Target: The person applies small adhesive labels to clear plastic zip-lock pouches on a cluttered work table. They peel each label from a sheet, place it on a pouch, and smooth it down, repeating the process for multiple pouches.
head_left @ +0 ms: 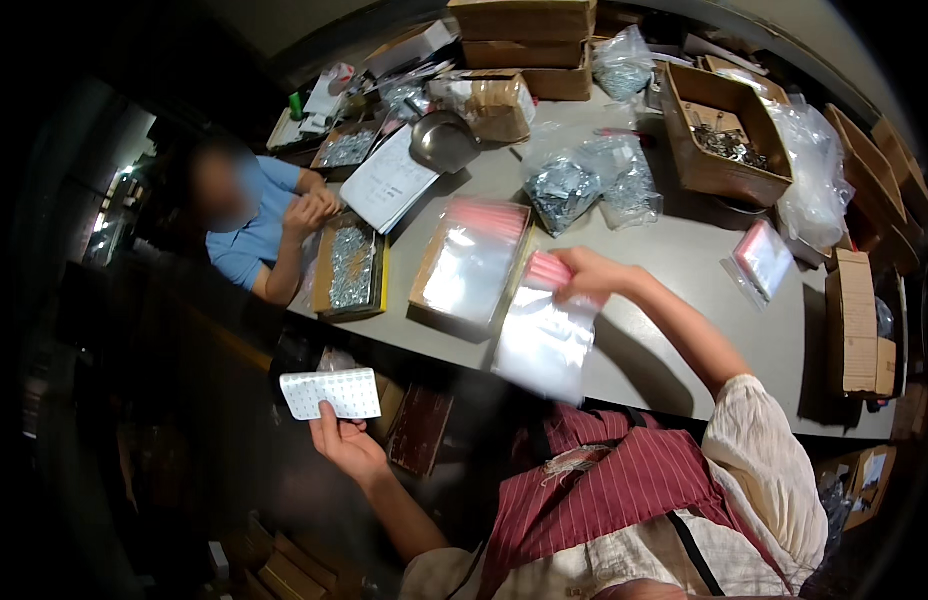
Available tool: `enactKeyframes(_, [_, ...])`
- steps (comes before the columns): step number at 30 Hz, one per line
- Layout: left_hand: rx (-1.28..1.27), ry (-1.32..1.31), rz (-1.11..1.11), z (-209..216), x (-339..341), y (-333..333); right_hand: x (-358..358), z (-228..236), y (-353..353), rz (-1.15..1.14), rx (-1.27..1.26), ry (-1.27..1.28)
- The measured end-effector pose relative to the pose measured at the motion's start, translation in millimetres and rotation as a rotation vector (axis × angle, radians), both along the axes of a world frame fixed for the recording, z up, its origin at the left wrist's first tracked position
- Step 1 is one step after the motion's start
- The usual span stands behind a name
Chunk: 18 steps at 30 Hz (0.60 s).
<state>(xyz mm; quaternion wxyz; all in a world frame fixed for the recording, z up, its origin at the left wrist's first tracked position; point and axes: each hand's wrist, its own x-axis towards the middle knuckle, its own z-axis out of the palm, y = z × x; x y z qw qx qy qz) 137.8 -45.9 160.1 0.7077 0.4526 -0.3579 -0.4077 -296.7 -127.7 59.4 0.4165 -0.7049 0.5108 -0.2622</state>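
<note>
My left hand [350, 447] is closed on a white sheet of small printed labels [332, 394], held out past the table's near edge with the thumb on its lower side. Above the table, my right hand [587, 276] grips a stack of clear plastic zip bags [547, 340] by its pink top strip; the bags hang down toward the near edge and reflect light. Just left of that stack, an open cardboard box [421, 293] holds more clear bags with pink strips, lying flat.
A box of small metal parts [351, 265] sits before a co-worker in a blue shirt [259, 220]. Behind are papers [389, 180], a metal scoop [444, 140] and bags of metal parts [562, 190]. To the right are a carton of metal pieces [724, 125] and a pink-edged bag pack [762, 258].
</note>
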Motion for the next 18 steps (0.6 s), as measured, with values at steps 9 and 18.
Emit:
enactKeyframes(9, [0.09, 0.005, -0.121, -34, -71, 46, 39, -73, -20, -0.376, -0.725, 0.875])
enactKeyframes(18, [0.455, 0.222, -0.655, -80, -198, 70, -53, -89, 73, 0.224, -0.643, 0.684])
